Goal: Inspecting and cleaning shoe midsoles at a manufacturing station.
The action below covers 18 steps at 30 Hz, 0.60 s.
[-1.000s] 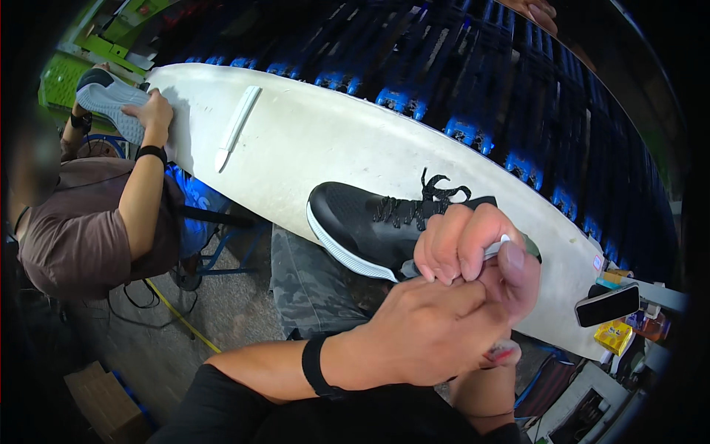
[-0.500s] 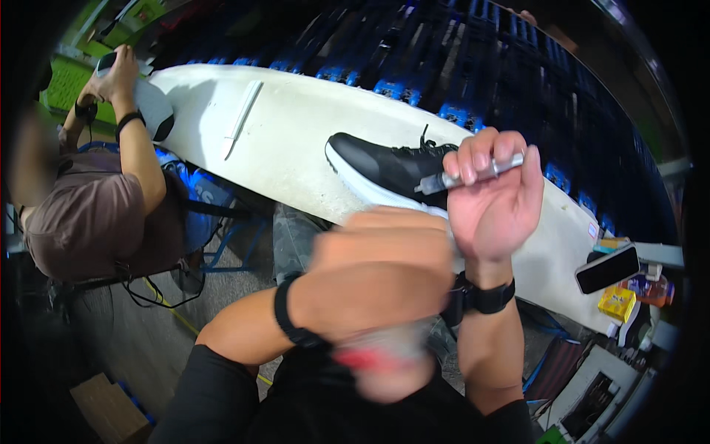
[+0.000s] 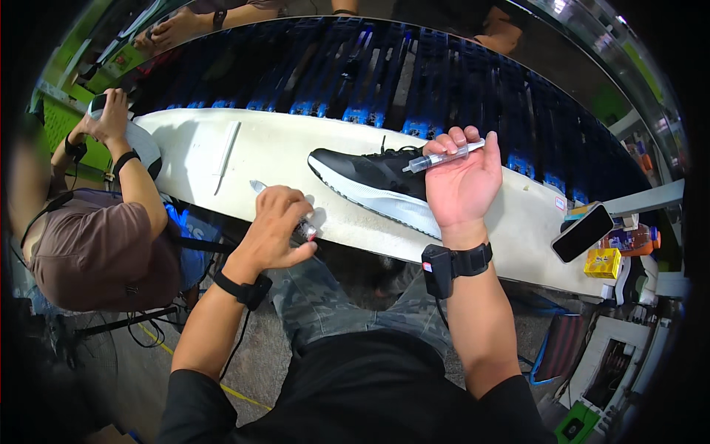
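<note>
My left hand is closed around a small clear bottle with red on it, at the near edge of the white worktop. The bottle's pointed tip shows beyond my knuckles, and its middle is hidden by my fingers. Palm up, my right hand has its fingers curled around a clear syringe-like tube with a white end. Between my hands rests a black sneaker with a white sole, its toe to the left. My right hand covers its heel part.
A white strip-like tool lies on the worktop. At the left a co-worker handles a grey shoe. A phone, a yellow box and an orange-capped bottle stand at the right. A dark slatted conveyor runs behind.
My left hand has moved away from my body to the worktop's edge, with the small bottle in it. My right hand keeps the syringe-like tube above the sneaker. The view has shifted.
</note>
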### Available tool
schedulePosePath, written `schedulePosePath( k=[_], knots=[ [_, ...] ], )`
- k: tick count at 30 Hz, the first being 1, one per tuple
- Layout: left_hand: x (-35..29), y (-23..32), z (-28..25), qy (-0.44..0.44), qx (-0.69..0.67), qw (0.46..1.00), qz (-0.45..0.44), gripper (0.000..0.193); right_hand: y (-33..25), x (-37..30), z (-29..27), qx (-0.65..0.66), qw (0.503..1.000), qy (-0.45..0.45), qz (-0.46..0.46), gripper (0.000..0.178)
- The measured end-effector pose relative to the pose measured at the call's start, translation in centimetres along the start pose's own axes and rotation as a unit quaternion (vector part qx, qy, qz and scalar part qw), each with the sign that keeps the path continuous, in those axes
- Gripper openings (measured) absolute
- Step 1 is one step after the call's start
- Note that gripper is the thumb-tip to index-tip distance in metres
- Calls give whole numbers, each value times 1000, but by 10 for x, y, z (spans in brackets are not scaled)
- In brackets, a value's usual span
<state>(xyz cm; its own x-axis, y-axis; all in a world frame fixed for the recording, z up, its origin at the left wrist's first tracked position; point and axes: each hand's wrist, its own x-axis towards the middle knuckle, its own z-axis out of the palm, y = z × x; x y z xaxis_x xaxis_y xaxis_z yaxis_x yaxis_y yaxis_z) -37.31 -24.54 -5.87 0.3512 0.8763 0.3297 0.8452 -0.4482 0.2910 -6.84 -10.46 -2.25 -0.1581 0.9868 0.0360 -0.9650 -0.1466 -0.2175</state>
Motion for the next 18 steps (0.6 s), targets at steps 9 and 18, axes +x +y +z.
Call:
schedulePosePath(
  k=[9,18],
  knots=[
    [91,38,-5,19,-227,947,-225,81,-68,-31,12,-213,977,-22,-5,30],
    [57,37,9,92,-256,955,-121,80,-145,-65,-62,-937,318,30,-144,47]
  ],
)
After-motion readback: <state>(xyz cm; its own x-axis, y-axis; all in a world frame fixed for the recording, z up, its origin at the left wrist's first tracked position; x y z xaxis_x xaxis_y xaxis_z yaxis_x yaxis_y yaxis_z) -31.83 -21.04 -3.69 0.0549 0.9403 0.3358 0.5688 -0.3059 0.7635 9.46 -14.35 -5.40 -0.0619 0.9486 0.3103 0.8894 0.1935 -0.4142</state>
